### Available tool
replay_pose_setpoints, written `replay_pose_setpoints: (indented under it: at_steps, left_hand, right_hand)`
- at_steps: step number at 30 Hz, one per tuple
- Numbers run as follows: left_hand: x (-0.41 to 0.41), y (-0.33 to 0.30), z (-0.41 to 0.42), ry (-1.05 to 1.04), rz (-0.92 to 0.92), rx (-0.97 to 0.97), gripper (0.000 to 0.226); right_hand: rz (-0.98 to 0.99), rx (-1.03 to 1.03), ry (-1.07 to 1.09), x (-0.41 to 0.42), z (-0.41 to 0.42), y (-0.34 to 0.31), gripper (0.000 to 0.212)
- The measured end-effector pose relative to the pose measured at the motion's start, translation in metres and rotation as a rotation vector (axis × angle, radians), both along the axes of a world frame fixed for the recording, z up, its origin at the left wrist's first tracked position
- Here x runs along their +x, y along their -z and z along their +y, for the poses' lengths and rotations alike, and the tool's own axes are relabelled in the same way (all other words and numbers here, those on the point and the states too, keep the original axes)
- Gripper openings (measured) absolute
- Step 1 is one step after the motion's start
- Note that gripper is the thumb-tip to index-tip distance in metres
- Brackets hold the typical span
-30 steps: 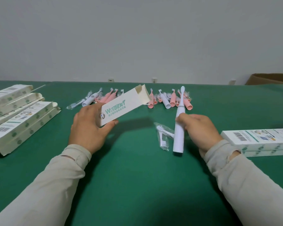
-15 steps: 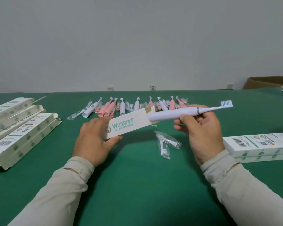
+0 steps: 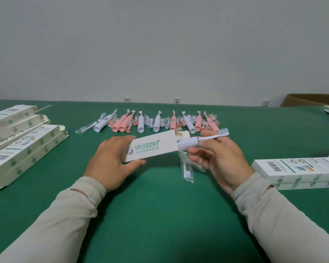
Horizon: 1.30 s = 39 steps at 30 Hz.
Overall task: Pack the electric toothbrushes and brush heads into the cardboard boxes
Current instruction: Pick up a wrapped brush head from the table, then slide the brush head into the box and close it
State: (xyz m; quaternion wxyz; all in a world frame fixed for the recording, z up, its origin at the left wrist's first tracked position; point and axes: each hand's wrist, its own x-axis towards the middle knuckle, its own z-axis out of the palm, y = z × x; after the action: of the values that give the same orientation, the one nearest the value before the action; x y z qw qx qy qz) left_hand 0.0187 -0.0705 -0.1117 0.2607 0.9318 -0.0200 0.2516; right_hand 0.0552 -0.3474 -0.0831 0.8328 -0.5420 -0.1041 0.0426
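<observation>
Item: white toothbrush, mostly inside carton (open end rightward). Left hand grips carton steady; right hand apparently pinches the neck, feeding.

A small packing workroom: a long green-covered table against a bare wall, stacked product boxes (printed, identical), and rows of toothbrushes awaiting packing.

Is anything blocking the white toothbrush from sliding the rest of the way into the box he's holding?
Nothing visible. The toothbrush is already partly inside the open end of the box, with the end flap folded back clear of the opening. The box's inside cannot be seen.
</observation>
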Motion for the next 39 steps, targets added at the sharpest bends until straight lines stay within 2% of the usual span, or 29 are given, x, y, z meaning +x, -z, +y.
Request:
replay_pose_setpoints:
  at_steps: [3,6,7,10,11,13,16,22,26,31,35,39]
  left_hand:
    - [0.000,0.000,0.000,-0.042,0.010,0.007,0.066]
    - [0.000,0.000,0.000,-0.053,0.016,0.011,0.066]
    - [0.000,0.000,0.000,-0.050,0.015,0.008,0.067]
    - [0.000,0.001,-0.002,-0.031,0.009,-0.005,0.067]
    - [0.000,0.001,-0.002,-0.031,0.005,-0.007,0.067]
    - [0.001,0.001,-0.001,-0.045,-0.002,-0.020,0.067]
    - [0.000,0.000,-0.001,-0.054,-0.007,-0.033,0.066]
    - [-0.001,-0.001,-0.003,-0.048,0.021,-0.016,0.067]
    - [-0.002,-0.004,-0.006,-0.026,0.027,0.002,0.070]
    - [-0.005,-0.006,-0.009,0.025,0.051,0.053,0.081]
    - [-0.004,-0.006,-0.011,0.032,0.133,0.122,0.095]
    - [-0.002,-0.004,-0.007,0.031,0.131,0.113,0.078]
  right_hand:
    - [0.007,0.031,0.205,0.008,-0.005,-0.002,0.007]
    - [-0.097,-0.111,0.236,0.013,-0.010,0.001,0.012]
    - [-0.172,-0.215,0.220,0.012,-0.011,0.003,0.013]
    - [-0.475,-0.710,0.146,0.008,-0.007,0.012,0.029]
    - [-0.513,-0.778,0.137,0.007,-0.004,0.015,0.036]
    - [-0.463,-0.721,0.195,0.005,-0.002,0.014,0.038]
    - [-0.434,-0.692,0.307,0.006,-0.007,0.010,0.024]
    - [-0.493,-0.679,0.252,-0.002,0.000,0.009,0.028]
    - [-0.589,-0.773,0.215,-0.006,0.002,0.008,0.022]
    - [-0.493,-0.821,0.161,-0.003,-0.001,0.010,0.017]
    - [-0.635,-0.888,0.186,-0.003,-0.005,0.008,0.015]
    - [-0.779,-1.005,0.190,0.001,-0.010,0.006,0.011]
